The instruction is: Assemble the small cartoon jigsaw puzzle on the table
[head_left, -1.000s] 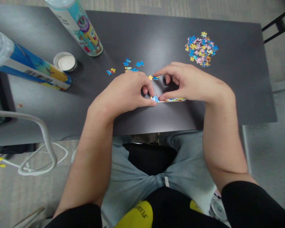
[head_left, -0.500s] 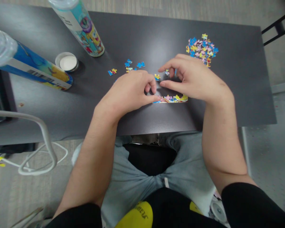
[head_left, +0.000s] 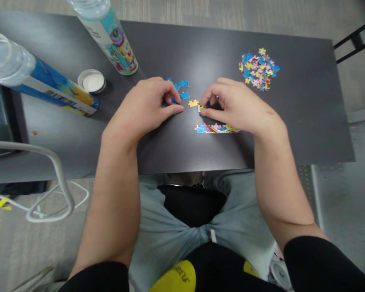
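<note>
In the head view, the right hand pinches a yellow-and-blue puzzle piece at its fingertips, just beside a yellow piece. The left hand curls over blue pieces, fingertips slightly apart; whether it grips one I cannot tell. A joined strip lies nearer the person on the worktop.

Around the blue tube: round white cap just beside, teal tube to the right, dark slab nearer, perhaps a screen.

right grip pinches a yellow-blue puzzle piece
</note>
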Demonstrator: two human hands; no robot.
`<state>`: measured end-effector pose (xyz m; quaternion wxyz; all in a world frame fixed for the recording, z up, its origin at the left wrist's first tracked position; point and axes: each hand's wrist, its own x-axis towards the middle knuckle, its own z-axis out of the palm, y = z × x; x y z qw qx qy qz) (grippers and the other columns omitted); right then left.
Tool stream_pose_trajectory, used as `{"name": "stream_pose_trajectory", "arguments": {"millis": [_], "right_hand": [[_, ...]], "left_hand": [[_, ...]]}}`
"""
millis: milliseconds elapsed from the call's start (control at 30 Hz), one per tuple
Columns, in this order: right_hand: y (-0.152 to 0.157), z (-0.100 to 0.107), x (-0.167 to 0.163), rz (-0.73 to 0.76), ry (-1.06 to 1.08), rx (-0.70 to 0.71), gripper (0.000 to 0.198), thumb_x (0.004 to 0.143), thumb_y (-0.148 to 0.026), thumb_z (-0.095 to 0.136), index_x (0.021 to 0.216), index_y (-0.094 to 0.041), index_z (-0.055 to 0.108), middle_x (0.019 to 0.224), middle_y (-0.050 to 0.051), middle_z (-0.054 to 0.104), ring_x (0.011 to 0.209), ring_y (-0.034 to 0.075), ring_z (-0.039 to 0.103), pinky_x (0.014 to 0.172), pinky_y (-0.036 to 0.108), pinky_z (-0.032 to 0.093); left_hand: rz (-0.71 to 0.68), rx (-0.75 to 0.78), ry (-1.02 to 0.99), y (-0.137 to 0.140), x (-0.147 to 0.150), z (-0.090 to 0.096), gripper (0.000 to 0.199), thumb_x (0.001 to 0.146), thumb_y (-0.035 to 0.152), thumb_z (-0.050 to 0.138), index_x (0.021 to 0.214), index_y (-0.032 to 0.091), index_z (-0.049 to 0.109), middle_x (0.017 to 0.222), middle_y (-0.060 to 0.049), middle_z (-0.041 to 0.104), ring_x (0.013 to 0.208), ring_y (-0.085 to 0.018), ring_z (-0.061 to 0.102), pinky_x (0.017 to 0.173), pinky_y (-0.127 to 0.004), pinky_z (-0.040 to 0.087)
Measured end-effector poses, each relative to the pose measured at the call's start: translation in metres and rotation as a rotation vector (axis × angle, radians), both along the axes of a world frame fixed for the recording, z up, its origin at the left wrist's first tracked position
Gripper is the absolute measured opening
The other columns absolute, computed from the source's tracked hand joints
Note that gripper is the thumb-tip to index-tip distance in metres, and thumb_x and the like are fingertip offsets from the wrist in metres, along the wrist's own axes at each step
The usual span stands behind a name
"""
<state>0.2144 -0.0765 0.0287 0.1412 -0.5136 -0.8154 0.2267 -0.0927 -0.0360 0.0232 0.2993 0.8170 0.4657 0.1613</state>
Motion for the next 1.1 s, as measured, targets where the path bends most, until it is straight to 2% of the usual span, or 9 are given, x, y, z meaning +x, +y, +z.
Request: {"name": "stream_pose_trajectory", "arguments": {"millis": [167,267,367,500,567,667,800,967,1100], "right_hand": [[0.001,0.001,-0.008,0.059,0.048,-0.040,0.014,0.108,-0.022,0.090,0.113,-0.034,0.083,0.118,0.007,0.079,0.109,0.035,0.075,0.097,0.052,0.060],[0.002,-0.002,-0.016,0.094,0.078,-0.044,0.012,0.108,-0.025,0.091,0.112,-0.032,0.082,0.114,0.007,0.077,0.104,0.033,0.073,0.092,0.051,0.056],[0.002,-0.005,-0.025,0.134,0.097,-0.037,0.011,0.108,-0.027,0.091,0.116,-0.029,0.083,0.113,0.005,0.076,0.101,0.030,0.072,0.088,0.047,0.052],[0.000,-0.007,-0.040,0.161,0.101,-0.042,0.009,0.111,-0.028,0.089,0.117,-0.031,0.083,0.115,0.004,0.076,0.104,0.030,0.072,0.089,0.044,0.052],[-0.001,-0.006,-0.049,0.181,0.105,-0.047,0.010,0.111,-0.029,0.090,0.117,-0.031,0.083,0.115,0.005,0.077,0.105,0.031,0.072,0.092,0.045,0.053],[-0.002,-0.005,-0.064,0.213,0.095,-0.062,0.010,0.111,-0.030,0.092,0.118,-0.031,0.084,0.115,0.006,0.077,0.106,0.032,0.073,0.093,0.045,0.052],[-0.002,-0.004,-0.079,0.255,0.107,-0.055,0.006,0.113,-0.025,0.087,0.117,-0.030,0.084,0.114,0.006,0.076,0.102,0.031,0.071,0.094,0.045,0.051],[0.002,-0.004,-0.081,0.263,0.111,-0.048,0.007,0.117,-0.029,0.080,0.121,-0.031,0.086,0.113,0.005,0.076,0.105,0.032,0.071,0.096,0.046,0.053],[0.008,0.001,-0.074,0.178,0.136,-0.023,0.010,0.117,-0.037,0.082,0.125,-0.034,0.087,0.117,0.009,0.079,0.109,0.038,0.073,0.101,0.056,0.057]], "left_hand": [[0.171,0.066,-0.033,-0.001,-0.007,0.009,0.031,0.120,0.058,0.075,0.119,0.031,0.090,0.124,-0.007,0.090,0.122,-0.036,0.077,0.120,-0.053,0.061],[0.272,0.058,-0.018,0.000,-0.017,0.013,0.036,0.122,0.058,0.075,0.132,0.026,0.087,0.132,-0.005,0.089,0.117,-0.031,0.071,0.120,-0.051,0.059],[0.334,0.060,0.001,0.005,-0.032,0.009,0.037,0.120,0.060,0.077,0.136,0.027,0.085,0.130,-0.004,0.087,0.120,-0.031,0.069,0.117,-0.051,0.059],[0.333,0.088,0.035,0.009,-0.048,0.000,0.033,0.117,0.056,0.079,0.131,0.028,0.086,0.125,-0.009,0.086,0.126,-0.035,0.072,0.114,-0.054,0.058],[0.302,0.061,0.066,0.008,-0.052,-0.002,0.038,0.115,0.060,0.082,0.133,0.027,0.087,0.124,-0.009,0.085,0.126,-0.034,0.072,0.115,-0.054,0.058],[0.257,0.021,0.073,0.005,-0.054,0.001,0.049,0.114,0.069,0.085,0.137,0.027,0.088,0.122,-0.005,0.085,0.122,-0.033,0.072,0.114,-0.052,0.061],[0.255,0.039,0.068,0.004,-0.057,0.000,0.042,0.113,0.065,0.087,0.127,0.025,0.091,0.122,-0.009,0.088,0.115,-0.033,0.077,0.109,-0.052,0.064],[0.246,0.042,0.011,0.000,-0.059,-0.003,0.032,0.112,0.057,0.089,0.123,0.027,0.088,0.109,-0.008,0.090,0.124,-0.038,0.083,0.103,-0.047,0.067],[0.228,-0.018,-0.053,-0.006,-0.051,0.006,0.028,0.115,0.052,0.086,0.128,0.028,0.086,0.123,-0.009,0.093,0.120,-0.035,0.085,0.102,-0.047,0.069]]}}
